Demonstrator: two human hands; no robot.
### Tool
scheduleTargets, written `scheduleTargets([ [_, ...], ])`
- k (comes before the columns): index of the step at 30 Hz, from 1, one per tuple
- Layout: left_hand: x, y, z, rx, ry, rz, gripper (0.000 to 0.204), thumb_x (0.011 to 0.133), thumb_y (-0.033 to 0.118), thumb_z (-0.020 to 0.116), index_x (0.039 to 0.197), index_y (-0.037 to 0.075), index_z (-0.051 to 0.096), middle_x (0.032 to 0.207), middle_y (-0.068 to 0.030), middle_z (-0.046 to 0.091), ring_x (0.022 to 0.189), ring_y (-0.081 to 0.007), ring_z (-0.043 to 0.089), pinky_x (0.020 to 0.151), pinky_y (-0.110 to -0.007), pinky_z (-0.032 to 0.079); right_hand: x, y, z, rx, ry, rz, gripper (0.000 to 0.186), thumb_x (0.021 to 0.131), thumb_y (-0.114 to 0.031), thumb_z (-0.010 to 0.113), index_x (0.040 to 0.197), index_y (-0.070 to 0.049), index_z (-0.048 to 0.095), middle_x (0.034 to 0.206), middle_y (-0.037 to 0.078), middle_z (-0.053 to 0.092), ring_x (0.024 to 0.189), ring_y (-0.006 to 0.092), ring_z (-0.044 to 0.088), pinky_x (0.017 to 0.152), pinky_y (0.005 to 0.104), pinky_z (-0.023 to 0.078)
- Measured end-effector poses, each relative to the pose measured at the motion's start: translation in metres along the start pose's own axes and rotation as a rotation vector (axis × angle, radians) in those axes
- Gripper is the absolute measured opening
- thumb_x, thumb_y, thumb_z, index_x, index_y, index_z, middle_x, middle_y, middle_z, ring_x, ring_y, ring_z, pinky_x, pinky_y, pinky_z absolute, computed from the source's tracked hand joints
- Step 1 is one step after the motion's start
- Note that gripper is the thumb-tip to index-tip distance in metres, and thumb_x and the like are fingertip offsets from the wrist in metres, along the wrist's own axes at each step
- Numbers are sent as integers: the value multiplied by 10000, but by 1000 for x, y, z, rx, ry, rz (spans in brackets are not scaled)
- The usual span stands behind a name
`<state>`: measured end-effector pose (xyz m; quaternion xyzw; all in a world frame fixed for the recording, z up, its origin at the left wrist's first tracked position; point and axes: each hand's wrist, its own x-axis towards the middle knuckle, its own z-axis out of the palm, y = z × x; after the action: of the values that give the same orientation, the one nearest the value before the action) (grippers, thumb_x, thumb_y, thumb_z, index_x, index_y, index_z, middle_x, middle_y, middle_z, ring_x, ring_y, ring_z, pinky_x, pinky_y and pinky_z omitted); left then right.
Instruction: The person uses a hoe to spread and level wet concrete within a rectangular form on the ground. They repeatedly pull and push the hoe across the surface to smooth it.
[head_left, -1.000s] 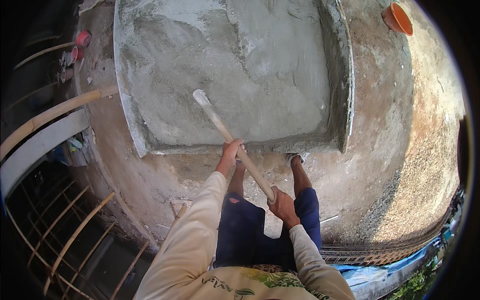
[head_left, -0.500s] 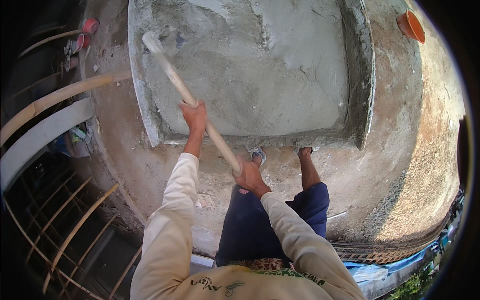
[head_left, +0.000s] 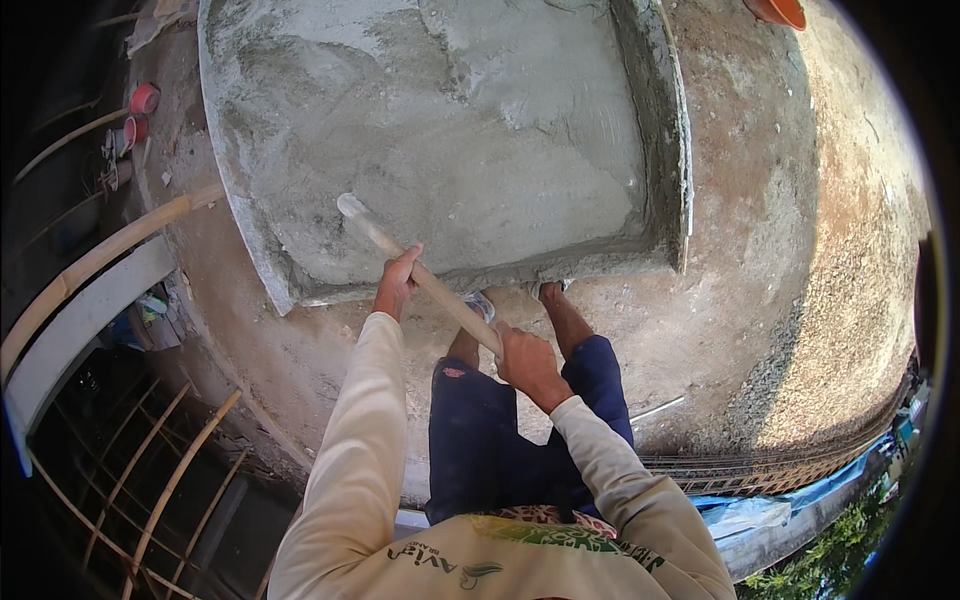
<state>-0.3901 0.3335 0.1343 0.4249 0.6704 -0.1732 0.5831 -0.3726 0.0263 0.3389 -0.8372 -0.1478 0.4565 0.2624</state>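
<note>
My left hand (head_left: 400,275) is closed round the upper part of a long pale wooden handle (head_left: 450,300), and my right hand (head_left: 528,362) grips it lower, near my shorts. The handle reaches diagonally over a wide, low-sided trough (head_left: 684,180) of wet grey mortar (head_left: 470,160). Its far end is whitened and lies over or in the mortar; any tool head on it cannot be made out. My feet stand just against the trough's near edge.
Red containers (head_left: 143,100) lie at the left beside bamboo poles (head_left: 130,238) and a dark framed drop. An orange bucket (head_left: 775,12) is at the top right. Gravel (head_left: 760,400) runs along the right, with rusty rebar (head_left: 760,472) and blue sheeting (head_left: 820,480) below it.
The handle swung forward and left over the mortar, then came back toward my body, both hands staying on it. My head view has shifted slightly.
</note>
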Motion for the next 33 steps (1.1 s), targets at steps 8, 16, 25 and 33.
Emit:
scheduleTargets([
  [8,-89,-121,154,-494,-500,-332,220,969,186,762,863,119,581,718,-30,562,686,-249,593,742,-468,541,-162,152,-80,-25,58,94,242,851,-104,714,1082,-98,644,904,173,708,891,410,712,781,534,579],
  [16,-129,-35,136,-327,-475,-133,172,899,68,783,874,80,613,750,-56,569,661,-257,602,671,-457,546,-128,150,61,180,306,216,287,844,-134,728,1125,-108,677,981,219,695,939,463,674,832,541,550],
  [25,-58,333,22,693,311,1219,1097,905,153,725,1679,-16,-33,1325,-377,653,1150,-485,711,1061,-521,537,292,-204,18,412,489,-148,373,894,-163,736,1212,-37,586,1043,272,732,979,499,704,825,580,551],
  [33,67,299,-70,1135,193,593,1153,894,185,693,1693,70,-131,1315,-318,682,1074,-425,750,812,-485,669,308,-259,131,564,193,63,404,848,-164,704,1209,-1,628,1111,302,733,1103,485,703,936,557,554],
])
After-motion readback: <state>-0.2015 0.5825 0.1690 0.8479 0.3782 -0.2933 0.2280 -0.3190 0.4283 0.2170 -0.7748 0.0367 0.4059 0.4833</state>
